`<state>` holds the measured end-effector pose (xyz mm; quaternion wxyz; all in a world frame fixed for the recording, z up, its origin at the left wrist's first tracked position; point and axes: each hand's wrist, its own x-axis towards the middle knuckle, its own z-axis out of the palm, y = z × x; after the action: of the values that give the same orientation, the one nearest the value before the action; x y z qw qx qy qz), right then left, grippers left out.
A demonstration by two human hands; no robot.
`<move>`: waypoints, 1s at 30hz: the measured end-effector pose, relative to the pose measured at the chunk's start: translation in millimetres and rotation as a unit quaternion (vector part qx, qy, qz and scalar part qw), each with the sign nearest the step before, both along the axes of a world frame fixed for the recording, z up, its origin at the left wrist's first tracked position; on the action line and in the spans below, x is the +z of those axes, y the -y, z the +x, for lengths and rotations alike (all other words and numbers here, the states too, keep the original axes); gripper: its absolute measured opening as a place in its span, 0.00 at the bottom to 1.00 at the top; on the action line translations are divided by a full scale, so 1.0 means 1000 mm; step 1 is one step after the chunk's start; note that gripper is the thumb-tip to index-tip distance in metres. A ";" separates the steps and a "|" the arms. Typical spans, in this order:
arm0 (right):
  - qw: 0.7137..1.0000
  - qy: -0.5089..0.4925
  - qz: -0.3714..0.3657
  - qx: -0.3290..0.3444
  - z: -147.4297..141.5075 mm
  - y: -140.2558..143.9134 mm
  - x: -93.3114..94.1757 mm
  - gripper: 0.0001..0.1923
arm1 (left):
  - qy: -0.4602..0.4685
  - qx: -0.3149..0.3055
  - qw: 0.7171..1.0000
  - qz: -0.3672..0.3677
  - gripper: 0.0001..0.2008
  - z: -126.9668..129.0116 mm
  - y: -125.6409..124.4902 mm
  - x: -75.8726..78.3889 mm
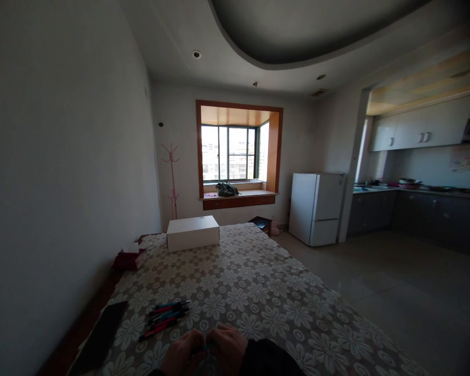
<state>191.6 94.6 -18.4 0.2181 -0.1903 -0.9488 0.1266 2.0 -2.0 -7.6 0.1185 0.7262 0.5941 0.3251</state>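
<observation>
At the bottom of the head view my left hand (182,352) and my right hand (228,345) are close together over the tablecloth (266,303). The fingers of both are curled inward around something small. A hint of teal shows between them, and something see-through seems to lie just below, but it is too dark to name. Just beyond my left hand lies a loose bunch of pens (165,316), several in red, blue and black. To the left of the pens rests a flat black object (100,337), its kind unclear.
A white box (192,234) stands at the table's far end. By the wall is a dark red tissue box (130,259). Beyond the table are a dark stool (260,224), a pink coat stand (172,183), a white fridge (313,209) and a kitchen counter (376,211).
</observation>
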 end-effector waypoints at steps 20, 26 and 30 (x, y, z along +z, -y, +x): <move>0.997 -0.022 -0.034 -0.069 0.001 0.004 0.005 0.08 | -0.006 0.024 0.999 0.044 0.07 0.001 0.005 0.009; 0.999 -0.007 -0.024 -0.038 0.000 0.001 0.000 0.10 | -0.040 0.027 0.995 0.082 0.15 0.000 0.003 0.005; 0.999 -0.017 -0.008 -0.029 -0.002 0.001 0.002 0.12 | -0.078 0.034 0.992 0.090 0.21 0.000 0.002 0.003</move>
<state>189.8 94.0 -16.8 0.2365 -0.2170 -0.9379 0.1313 2.2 -4.1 -4.6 -0.0053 0.7365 0.5940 0.3236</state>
